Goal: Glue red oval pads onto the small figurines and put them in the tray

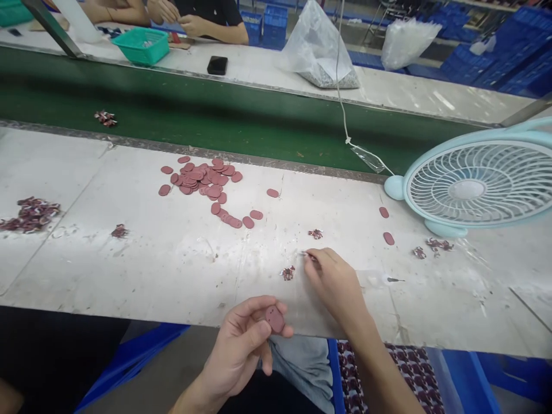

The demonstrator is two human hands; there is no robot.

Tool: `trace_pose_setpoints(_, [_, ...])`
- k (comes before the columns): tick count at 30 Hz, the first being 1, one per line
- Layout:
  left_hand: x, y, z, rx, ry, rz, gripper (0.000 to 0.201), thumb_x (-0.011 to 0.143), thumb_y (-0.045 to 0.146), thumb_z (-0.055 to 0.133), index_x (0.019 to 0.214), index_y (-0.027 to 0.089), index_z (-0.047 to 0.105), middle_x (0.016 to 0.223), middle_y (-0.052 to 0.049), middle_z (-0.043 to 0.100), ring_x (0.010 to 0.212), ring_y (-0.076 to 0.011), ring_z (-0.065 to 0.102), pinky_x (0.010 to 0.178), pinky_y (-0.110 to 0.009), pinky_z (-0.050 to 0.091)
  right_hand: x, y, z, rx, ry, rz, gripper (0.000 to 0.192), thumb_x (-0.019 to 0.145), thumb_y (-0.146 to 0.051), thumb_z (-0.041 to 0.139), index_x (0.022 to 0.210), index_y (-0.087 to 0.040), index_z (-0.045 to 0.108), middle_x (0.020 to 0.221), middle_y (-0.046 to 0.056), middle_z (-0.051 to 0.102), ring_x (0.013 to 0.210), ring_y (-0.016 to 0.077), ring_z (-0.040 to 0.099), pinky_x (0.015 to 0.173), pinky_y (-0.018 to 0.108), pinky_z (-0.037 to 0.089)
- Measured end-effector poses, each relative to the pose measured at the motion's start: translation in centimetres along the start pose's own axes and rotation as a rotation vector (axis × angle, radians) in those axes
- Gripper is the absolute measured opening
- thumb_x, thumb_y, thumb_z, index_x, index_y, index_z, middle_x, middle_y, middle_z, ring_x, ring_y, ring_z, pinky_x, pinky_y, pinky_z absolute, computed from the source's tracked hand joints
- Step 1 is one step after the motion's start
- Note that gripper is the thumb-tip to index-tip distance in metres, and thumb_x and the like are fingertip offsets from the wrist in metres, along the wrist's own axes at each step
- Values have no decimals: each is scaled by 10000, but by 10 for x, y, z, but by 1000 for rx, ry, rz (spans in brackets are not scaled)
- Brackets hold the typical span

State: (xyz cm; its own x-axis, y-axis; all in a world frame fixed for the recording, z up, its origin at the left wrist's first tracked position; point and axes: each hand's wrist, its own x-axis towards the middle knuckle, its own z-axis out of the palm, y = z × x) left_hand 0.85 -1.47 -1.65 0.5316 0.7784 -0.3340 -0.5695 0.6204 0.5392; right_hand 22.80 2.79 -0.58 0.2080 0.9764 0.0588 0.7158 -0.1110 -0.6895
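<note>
My left hand (241, 345) holds a small dusky-red oval disc (275, 319) between thumb and fingers, just in front of the white table's near edge. My right hand (334, 282) rests on the table with fingertips pinched on a thin, small metal piece (303, 253). A tiny red-and-white part (287, 273) lies just left of those fingertips, another (315, 233) a little farther back. A pile of the same oval discs (206, 179) lies at the table's far middle.
A pale blue fan (474, 187) stands at the right. A green conveyor belt (215, 115) runs behind the table. Small red parts lie heaped at the left edge (30, 214). Across the belt sit another person's hands, a green basket (142, 45), a phone (217, 65) and plastic bags (319, 52).
</note>
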Motion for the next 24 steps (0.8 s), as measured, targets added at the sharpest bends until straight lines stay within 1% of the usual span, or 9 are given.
trace_pose_setpoints(2, [0,-2,-1,33,1,51,246,898,184,716,1131,256,748,1149,-86,742,966,-245,763,473,-147,594,-16,-13,-9,44,-1,41,207,990,-300,550,991,-180,719,873,98,721,818,265,687,784,437,562])
trace_pose_setpoints(3, [0,-3,-2,54,5,86,251,888,167,726,1119,263,752,1179,-84,735,990,-250,758,504,-157,607,-26,-21,-14,135,-39,72,208,1001,-332,555,983,-193,709,833,74,726,746,230,695,706,380,583])
trace_pose_setpoints(5, [-1,-5,-3,104,12,148,275,875,127,734,1099,285,756,1244,-71,715,1040,-247,741,576,-178,630,-46,-38,-21,431,-162,175,192,998,-383,592,983,-221,695,771,28,729,629,173,698,566,276,582])
trace_pose_setpoints(8, [-3,-6,-5,191,21,182,316,876,81,720,1096,305,755,1297,-51,694,1029,-199,726,669,-195,640,-70,-58,-21,796,-272,321,142,960,-368,667,979,-229,692,722,4,727,587,141,702,535,216,575])
trace_pose_setpoints(10, [-3,-7,-4,237,21,192,321,875,67,719,1092,300,759,1298,-47,695,1011,-174,722,739,-204,642,-77,-65,-16,805,-247,337,108,949,-330,680,960,-225,702,696,0,722,579,124,689,551,196,566])
trace_pose_setpoints(13, [-2,-7,2,260,2,207,322,872,61,720,1083,300,768,1296,-42,699,1037,-180,725,819,-227,643,-79,-67,-10,772,-211,345,91,939,-301,678,944,-218,715,702,5,728,569,108,662,552,179,549])
trace_pose_setpoints(17, [-2,-7,7,277,-3,249,329,872,64,719,1094,300,773,1286,-51,711,1072,-195,725,853,-236,640,-80,-62,-9,781,-241,357,140,946,-337,672,951,-203,712,728,27,737,574,114,651,550,190,547])
trace_pose_setpoints(20, [-4,-8,5,313,5,279,343,869,66,722,1124,290,771,1299,-68,713,1093,-206,721,902,-249,629,-81,-61,-8,816,-268,375,198,946,-386,675,941,-190,703,696,27,718,559,118,637,536,200,540])
trace_pose_setpoints(24, [-9,-11,-3,341,2,263,311,938,153,652,1209,272,746,1356,-107,680,1141,-262,702,865,-289,648,-81,-67,-4,840,-276,429,271,929,-444,682,914,-174,695,662,27,695,565,134,630,548,232,546])
